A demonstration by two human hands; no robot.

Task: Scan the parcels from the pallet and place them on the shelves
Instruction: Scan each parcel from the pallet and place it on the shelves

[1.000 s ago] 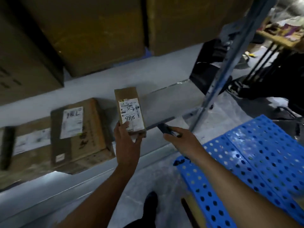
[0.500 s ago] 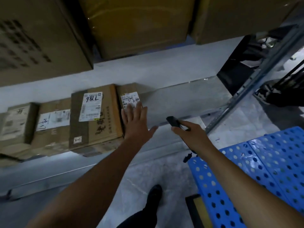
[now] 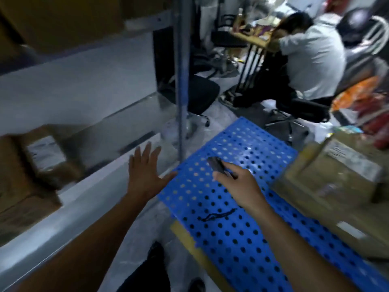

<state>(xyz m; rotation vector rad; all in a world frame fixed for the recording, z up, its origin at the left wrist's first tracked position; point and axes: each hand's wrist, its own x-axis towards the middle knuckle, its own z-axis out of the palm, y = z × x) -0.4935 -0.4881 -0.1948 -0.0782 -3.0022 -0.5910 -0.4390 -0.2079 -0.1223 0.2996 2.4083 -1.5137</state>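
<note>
My left hand point(image 3: 146, 172) hangs empty with fingers spread, over the front edge of the grey metal shelf point(image 3: 63, 211). My right hand point(image 3: 235, 184) grips a small dark scanner point(image 3: 216, 165), its black wrist cord dangling below, above the blue perforated pallet point(image 3: 231, 228). Large brown cardboard parcels point(image 3: 328, 186) with white labels lie on the pallet's right side. Blurred parcels point(image 3: 31, 165) sit on the shelf at the left.
A grey upright shelf post point(image 3: 182, 81) stands between shelf and pallet. Behind it a person in a white shirt point(image 3: 311, 60) sits hunched at a small table, with black chairs around. Colourful packets point(image 3: 362, 106) pile at the far right. My shoe point(image 3: 155, 251) is on the floor.
My left hand set the small labelled parcel on the shelf beside the others, let go and pulled back. The view swung right towards the pallet; my right hand with the scanner moved over it.
</note>
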